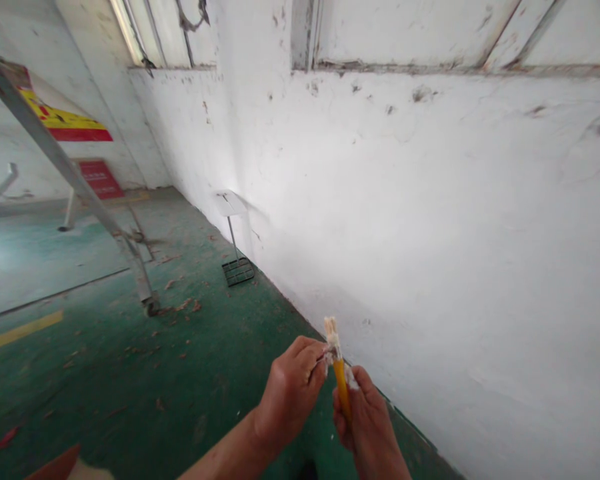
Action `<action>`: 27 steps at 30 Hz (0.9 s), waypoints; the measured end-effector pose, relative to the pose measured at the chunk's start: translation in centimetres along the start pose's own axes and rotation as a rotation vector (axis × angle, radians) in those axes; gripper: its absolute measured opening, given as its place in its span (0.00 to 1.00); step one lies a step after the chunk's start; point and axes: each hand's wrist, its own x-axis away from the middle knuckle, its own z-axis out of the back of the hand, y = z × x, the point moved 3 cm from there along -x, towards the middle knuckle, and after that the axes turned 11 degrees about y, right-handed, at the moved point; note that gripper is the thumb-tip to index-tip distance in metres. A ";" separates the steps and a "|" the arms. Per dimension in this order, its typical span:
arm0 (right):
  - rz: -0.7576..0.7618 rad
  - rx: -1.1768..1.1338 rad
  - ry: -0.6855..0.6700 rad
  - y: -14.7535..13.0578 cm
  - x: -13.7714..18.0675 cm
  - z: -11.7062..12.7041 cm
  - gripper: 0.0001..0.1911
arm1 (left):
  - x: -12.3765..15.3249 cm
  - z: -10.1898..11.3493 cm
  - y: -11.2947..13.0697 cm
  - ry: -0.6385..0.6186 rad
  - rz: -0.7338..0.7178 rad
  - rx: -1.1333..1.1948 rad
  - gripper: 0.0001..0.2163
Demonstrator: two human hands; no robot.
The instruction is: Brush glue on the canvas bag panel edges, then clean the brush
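Note:
My right hand (367, 417) is wrapped round the yellow handle of a paintbrush (342, 383), which points up with its pale bristles on top. Close against the brush's neck, my left hand (295, 383) is closed, its fingertips at some whitish, crumpled matter (329, 360). Whether that matter is a scrap of wrapping, a rag or paint, I cannot tell. More white shows by the right thumb and index finger. Both hands are held in front of me, above the green floor (195, 373) and near the foot of the white wall (405, 233).
A metal frame leg on a caster (151, 305) stands at the left. By the wall is a small stand with a black grid base (239, 272) and a white top. Debris is scattered over the floor. A red sign (101, 179) leans at the back left.

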 end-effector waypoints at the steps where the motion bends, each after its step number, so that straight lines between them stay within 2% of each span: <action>1: 0.006 0.013 0.014 -0.1 0.1 0.0 0.27 | -0.1 0.1 0.0 -0.010 -0.054 -0.039 0.09; 5: 0.129 0.064 0.026 -0.9 0.6 -0.1 0.25 | -0.2 0.1 -0.1 -0.062 -0.164 -0.221 0.10; 10: 0.329 0.048 0.039 -1.1 0.8 -0.3 0.22 | 0.1 -0.3 0.3 -0.121 -0.179 -0.466 0.10; 14: 0.332 -0.002 0.054 -0.6 1.1 -0.5 0.20 | -0.1 -0.4 0.3 -0.103 -0.178 -0.571 0.08; 16: 0.290 0.006 0.054 -0.3 1.2 -0.5 0.21 | -0.8 0.1 -0.1 -0.036 -0.146 -0.562 0.07; 19: 0.126 0.031 0.024 0.2 1.5 -0.2 0.23 | -2.0 1.7 -1.1 0.112 -0.032 -0.471 0.07; 21: 0.009 0.008 -0.037 0.3 1.5 -0.1 0.23 | -2.3 2.4 -1.8 0.136 0.118 -0.311 0.05; 23: -0.053 -0.024 -0.093 0.3 1.4 -0.2 0.22 | -1.7 2.2 -2.4 0.042 0.362 -0.064 0.05; 25: -0.053 -0.044 -0.094 0.2 1.1 -0.3 0.21 | -0.5 1.4 -2.1 -0.118 0.580 0.196 0.10; 27: -0.038 -0.062 -0.084 0.2 0.8 -0.5 0.21 | 0.4 0.5 -1.2 -0.242 0.650 0.400 0.12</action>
